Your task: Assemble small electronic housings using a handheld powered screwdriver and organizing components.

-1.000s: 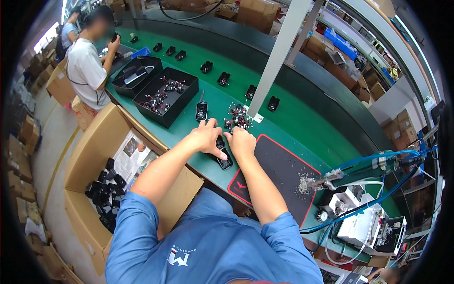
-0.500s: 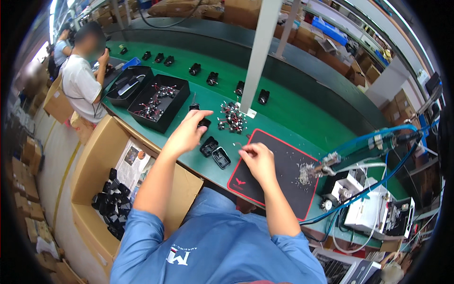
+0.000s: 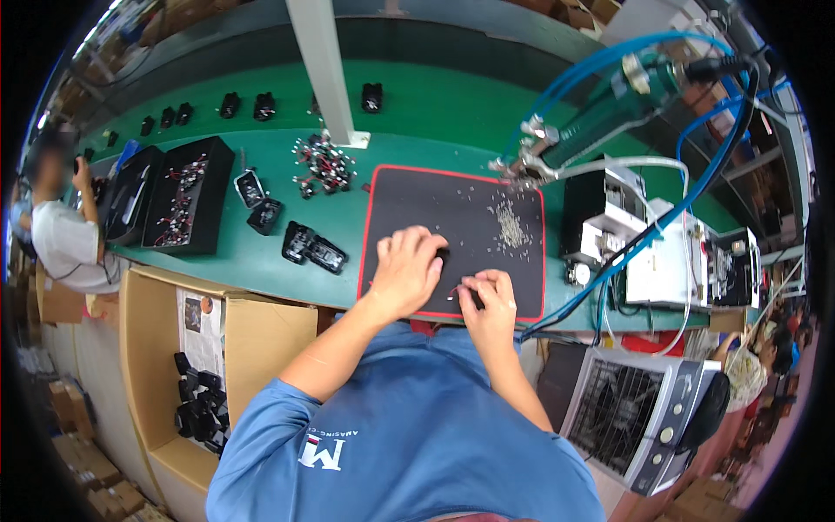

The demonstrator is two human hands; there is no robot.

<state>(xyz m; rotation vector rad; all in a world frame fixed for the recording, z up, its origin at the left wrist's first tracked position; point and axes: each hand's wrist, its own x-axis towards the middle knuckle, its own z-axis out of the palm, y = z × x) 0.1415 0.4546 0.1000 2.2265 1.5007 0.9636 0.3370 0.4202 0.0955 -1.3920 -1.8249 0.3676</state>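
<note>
My left hand (image 3: 407,271) is over the black mat (image 3: 404,204) with red edging, fingers curled down. A small dark piece (image 3: 444,252) shows at its fingertips, too hidden to name. Close beside it, my right hand (image 3: 492,306) is closed in a pinch near the mat's front edge. A thin red and white wire end (image 3: 454,292) sticks out from its fingertips; the rest is covered. Further back on the mat lies a scattered heap of tiny pale pieces (image 3: 510,226).
Left of the mat are open black casings (image 3: 326,255) and a pile of wired parts (image 3: 323,165). A black box (image 3: 213,187) holds more. A post (image 3: 322,70) stands behind. A green tool with blue hoses (image 3: 609,122) overhangs the right. A cardboard box (image 3: 261,348) stands at front left.
My view has turned to the right. My left hand has gone from the black casings to the mat, and my right hand has come nearer to the mat's front edge.
</note>
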